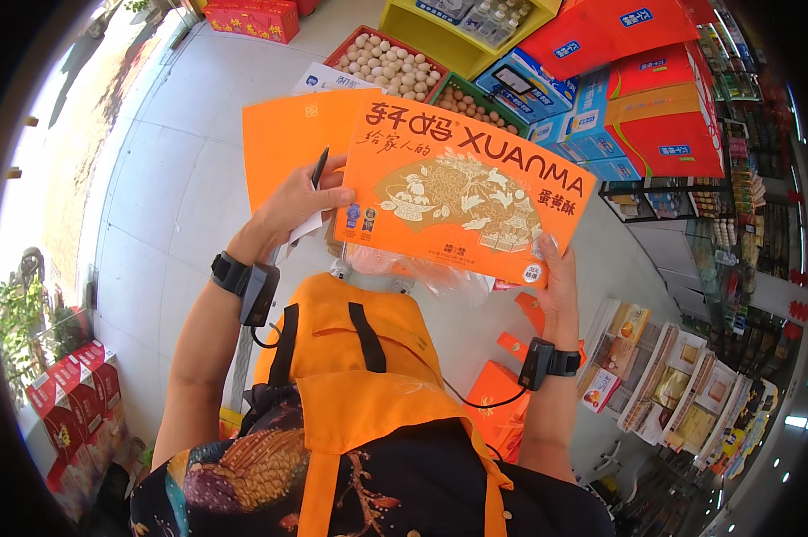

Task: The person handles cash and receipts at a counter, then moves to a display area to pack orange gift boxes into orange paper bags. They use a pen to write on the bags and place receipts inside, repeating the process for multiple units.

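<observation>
Both my hands hold up a flat orange printed packaging sleeve or box panel (464, 194) with a gold fan-shaped picture. My left hand (303, 194) pinches its left edge with the thumb, and also has a dark pen (320, 166) and a small white paper (305, 227) between the fingers. A plain orange panel (279, 144) extends behind that hand; whether it is joined to the printed one I cannot tell. My right hand (557, 275) grips the lower right corner, thumb in front. Clear plastic wrapping (437, 276) shows just below the printed panel.
Beyond the panel are a red crate of pale eggs (390, 64), a green crate of brown eggs (474, 104) and stacked red and blue cartons (665, 121). Shelves of packaged goods (672, 382) stand at the right. An orange box (491, 396) lies below my right hand.
</observation>
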